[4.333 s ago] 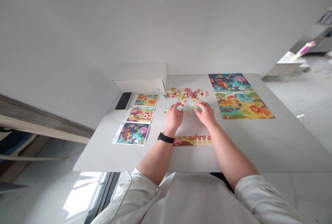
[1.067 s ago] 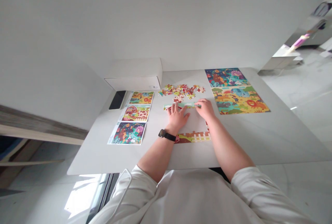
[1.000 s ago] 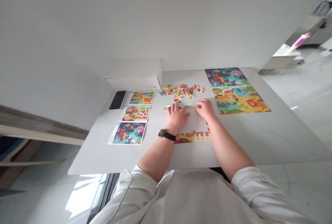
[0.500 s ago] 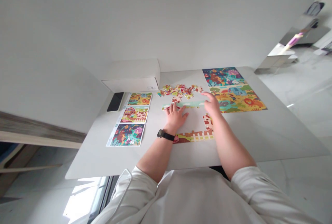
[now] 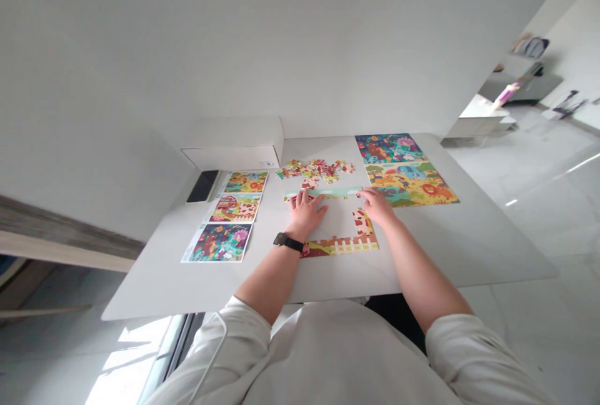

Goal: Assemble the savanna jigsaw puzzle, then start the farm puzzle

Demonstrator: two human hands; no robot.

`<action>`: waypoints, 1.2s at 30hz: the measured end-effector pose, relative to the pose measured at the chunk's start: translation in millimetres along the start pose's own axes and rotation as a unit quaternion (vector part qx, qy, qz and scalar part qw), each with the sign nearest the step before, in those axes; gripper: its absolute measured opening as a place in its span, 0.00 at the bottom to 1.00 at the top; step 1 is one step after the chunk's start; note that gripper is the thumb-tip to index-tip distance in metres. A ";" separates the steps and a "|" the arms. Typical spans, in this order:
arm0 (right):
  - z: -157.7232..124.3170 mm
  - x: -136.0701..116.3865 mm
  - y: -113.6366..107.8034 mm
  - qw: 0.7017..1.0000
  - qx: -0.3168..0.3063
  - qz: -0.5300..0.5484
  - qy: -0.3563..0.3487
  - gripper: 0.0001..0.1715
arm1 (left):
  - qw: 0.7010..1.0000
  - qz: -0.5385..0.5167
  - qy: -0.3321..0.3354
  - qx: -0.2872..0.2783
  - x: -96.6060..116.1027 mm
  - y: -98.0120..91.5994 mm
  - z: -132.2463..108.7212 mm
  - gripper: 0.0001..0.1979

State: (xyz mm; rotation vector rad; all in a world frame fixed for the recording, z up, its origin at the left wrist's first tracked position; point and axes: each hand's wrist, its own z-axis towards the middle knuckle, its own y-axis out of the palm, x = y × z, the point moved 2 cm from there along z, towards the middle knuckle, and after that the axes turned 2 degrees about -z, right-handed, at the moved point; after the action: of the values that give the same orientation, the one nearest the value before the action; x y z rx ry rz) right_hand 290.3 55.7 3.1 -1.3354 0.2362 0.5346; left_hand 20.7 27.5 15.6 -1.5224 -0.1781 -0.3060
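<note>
My left hand [image 5: 305,212], with a black watch [image 5: 287,241] on its wrist, lies flat with fingers spread over the left part of a pale-blue puzzle strip [image 5: 335,192]. At the strip's right end, the fingertips of my right hand [image 5: 375,206] close on a small puzzle piece [image 5: 359,195], mostly covered by them. Below that hand, joined cow pieces [image 5: 361,222] run down to a bottom row with a white fence [image 5: 349,245]. Bare tabletop shows inside this partial frame. Beyond the strip lies a heap of loose puzzle pieces [image 5: 319,169].
Three picture cards [image 5: 235,209] lie in a column at the left, beside a dark phone [image 5: 202,186]. A white box [image 5: 234,156] stands against the wall. At the right are two colourful animal pictures [image 5: 407,170] on the white table [image 5: 422,242].
My right index finger has come down from near the loose pieces to the right end of the strip. My left hand stays spread on the strip. The camera view has shifted slightly.
</note>
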 end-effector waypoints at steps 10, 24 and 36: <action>-1.4 0.2 14.3 0.998 0.018 0.003 -0.056 0.28 | 0.999 0.021 0.021 -0.042 -2.8 -15.7 2.7 0.27; -2.6 14.9 11.7 0.983 0.125 0.115 -0.064 0.21 | 0.979 -0.143 -0.045 0.136 -126.3 -55.1 -0.8 0.17; -8.5 13.6 2.8 0.968 0.130 0.198 0.078 0.23 | 0.960 -0.222 -0.102 0.139 -139.1 -35.7 -16.0 0.20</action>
State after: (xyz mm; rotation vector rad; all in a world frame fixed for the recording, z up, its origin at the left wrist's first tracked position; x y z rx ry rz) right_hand 301.8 51.1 -7.6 -1.0770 0.6912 0.7063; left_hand -123.5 22.7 6.7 -1.2205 -0.7032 -0.4582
